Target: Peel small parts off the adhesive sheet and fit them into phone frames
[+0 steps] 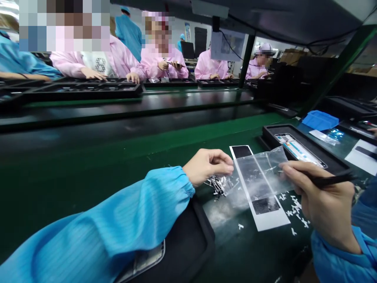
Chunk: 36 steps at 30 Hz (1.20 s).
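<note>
The clear plastic bag (259, 173) of small metal parts hangs just above the dark green surface (118, 157), its left edge pinched in the left hand's (207, 165) grip. The right hand (321, 200) clenches black tweezers (330, 180) beside it. White bits (296, 206) lie scattered below. Pink-coated workers (159, 59) sit across the conveyor line.

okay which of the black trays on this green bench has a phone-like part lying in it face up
The black rectangular tray at right, beyond the right hand; a colourful-faced part lies in it. The nearer black tray sits under the left sleeve.
</note>
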{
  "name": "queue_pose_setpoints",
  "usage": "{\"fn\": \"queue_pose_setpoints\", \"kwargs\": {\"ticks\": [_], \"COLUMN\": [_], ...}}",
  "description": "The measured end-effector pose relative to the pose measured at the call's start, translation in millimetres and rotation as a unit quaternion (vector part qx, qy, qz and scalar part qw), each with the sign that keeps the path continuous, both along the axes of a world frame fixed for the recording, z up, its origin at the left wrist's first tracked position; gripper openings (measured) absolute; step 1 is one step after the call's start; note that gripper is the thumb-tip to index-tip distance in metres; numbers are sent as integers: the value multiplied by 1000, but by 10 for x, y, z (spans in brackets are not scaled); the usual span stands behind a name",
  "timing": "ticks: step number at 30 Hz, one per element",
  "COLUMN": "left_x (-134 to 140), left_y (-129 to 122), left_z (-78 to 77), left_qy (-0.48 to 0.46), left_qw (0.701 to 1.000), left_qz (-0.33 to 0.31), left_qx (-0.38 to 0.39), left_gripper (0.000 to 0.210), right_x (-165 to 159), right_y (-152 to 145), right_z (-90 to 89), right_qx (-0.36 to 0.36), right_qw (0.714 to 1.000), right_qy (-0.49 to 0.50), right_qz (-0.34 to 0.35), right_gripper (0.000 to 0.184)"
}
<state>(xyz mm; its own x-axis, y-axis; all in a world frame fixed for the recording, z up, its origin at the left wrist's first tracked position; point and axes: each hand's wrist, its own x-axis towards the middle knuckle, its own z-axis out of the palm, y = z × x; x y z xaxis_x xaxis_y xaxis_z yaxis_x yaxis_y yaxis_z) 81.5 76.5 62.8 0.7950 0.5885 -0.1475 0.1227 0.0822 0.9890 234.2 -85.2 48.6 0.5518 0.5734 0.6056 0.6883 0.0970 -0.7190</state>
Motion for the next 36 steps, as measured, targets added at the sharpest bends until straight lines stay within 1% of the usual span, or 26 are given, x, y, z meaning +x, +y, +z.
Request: {"fn": "queue_pose_setpoints", "kwargs": {"ticks": [3,7,10,12,13,17,19,21,25,28,30,32,34,36], "left_x": [25,45,54,49,41,-16,-45,-65,-87,-95,-90,-75,-55,-37], "left_y": [-14,-70,-150,-217,-251,-374,-422,-459,-500,-516,-525,-534,-541,-547], "left_z": [-37,4,46,37,20,-71,-83,-52,99,173,152,82,-1,-54], "left_qy": [-15,-68,-80,-71,-67,-64,-65,-72,-97,-127,-121,-97,-87,-97], "left_qw": [999,992,988,986,985,977,977,977,975,972,973,975,973,972], "left_qz": [33,106,130,136,145,190,189,186,180,154,150,174,204,210], "left_qx": [-12,-14,-39,-60,-66,-70,-75,-76,-88,-125,-129,-101,-67,-51], "left_gripper": [6,8,22,35,38,29,25,21,18,24,30,33,32,25], "right_x": [-5,11,13,2,-5,-27,-30,-33,-51,-77,-99,-121,-138,-150], "right_y": [-1,-35,-61,-71,-74,-84,-86,-84,-72,-70,-78,-93,-111,-127], "right_z": [-25,-65,-95,-112,-119,-145,-155,-162,-166,-163,-155,-141,-123,-101], "right_qx": [44,59,67,76,83,101,100,100,108,119,127,133,140,149], "right_qw": [999,997,993,990,988,984,983,984,985,982,979,976,972,969], "right_qy": [23,58,95,118,127,148,153,150,135,146,159,169,177,183], "right_qz": [-1,3,11,12,8,-8,-7,-6,-17,-12,4,31,58,77], "right_gripper": [6,4,4,4,4,5,6,7,7,7,5,3,1,1]}}
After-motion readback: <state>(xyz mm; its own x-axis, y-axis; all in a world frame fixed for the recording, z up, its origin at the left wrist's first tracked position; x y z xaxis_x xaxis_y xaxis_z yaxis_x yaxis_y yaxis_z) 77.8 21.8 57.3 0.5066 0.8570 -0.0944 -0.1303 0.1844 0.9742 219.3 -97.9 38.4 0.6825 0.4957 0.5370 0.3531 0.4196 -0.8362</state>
